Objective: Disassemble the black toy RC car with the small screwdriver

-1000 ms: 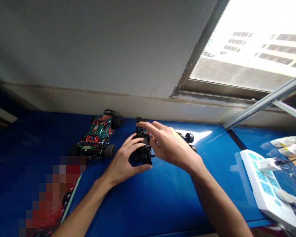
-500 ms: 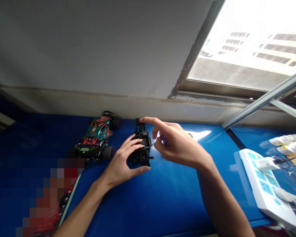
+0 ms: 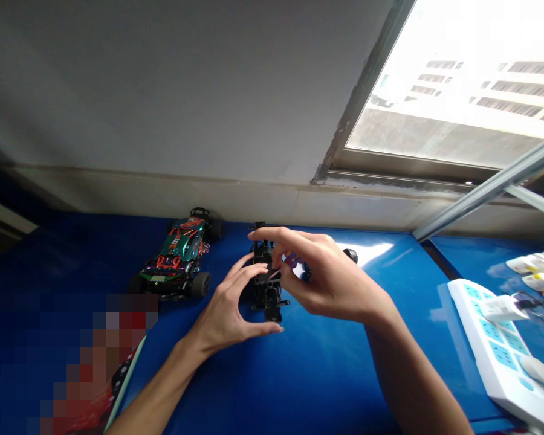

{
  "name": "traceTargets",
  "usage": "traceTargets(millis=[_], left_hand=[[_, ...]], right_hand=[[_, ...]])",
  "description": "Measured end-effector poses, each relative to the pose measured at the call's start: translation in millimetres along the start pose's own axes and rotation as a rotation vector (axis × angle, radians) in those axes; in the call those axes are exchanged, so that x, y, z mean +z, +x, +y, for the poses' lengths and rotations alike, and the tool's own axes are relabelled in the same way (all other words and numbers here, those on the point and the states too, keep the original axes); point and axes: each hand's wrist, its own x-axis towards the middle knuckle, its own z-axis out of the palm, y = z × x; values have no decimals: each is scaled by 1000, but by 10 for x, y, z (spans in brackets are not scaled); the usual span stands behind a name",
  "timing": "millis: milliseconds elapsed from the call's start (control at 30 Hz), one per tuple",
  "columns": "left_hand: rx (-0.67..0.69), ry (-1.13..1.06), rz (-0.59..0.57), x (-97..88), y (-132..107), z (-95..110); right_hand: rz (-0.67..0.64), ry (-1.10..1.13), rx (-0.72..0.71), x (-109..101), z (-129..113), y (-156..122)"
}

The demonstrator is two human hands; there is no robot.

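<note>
A black toy-car chassis lies on the blue table. My left hand curls round its left side, with the thumb by its near end and the fingers on its top. My right hand hovers over the chassis and pinches a small screwdriver with a purple handle; its thin tip points down-left at the chassis. The index finger is stretched out over the far end of the chassis.
A finished green and red toy race car stands to the left near the wall. A loose black wheel lies behind my right hand. A white power strip with plugs sits at the right. A blurred patch covers the lower left.
My right hand drew back from the far end of the chassis and now pinches the small screwdriver over its middle. My left hand stays round the chassis.
</note>
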Motion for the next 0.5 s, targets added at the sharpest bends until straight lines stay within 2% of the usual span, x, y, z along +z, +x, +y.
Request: traceTargets(millis=[200,500], left_hand=[[-111,-1,33,34,-15,45],[-122,2,55,90,-50,25]], right_hand=[[-113,-77,31,181,27,58],[-135,-251,-29,313,16,123]])
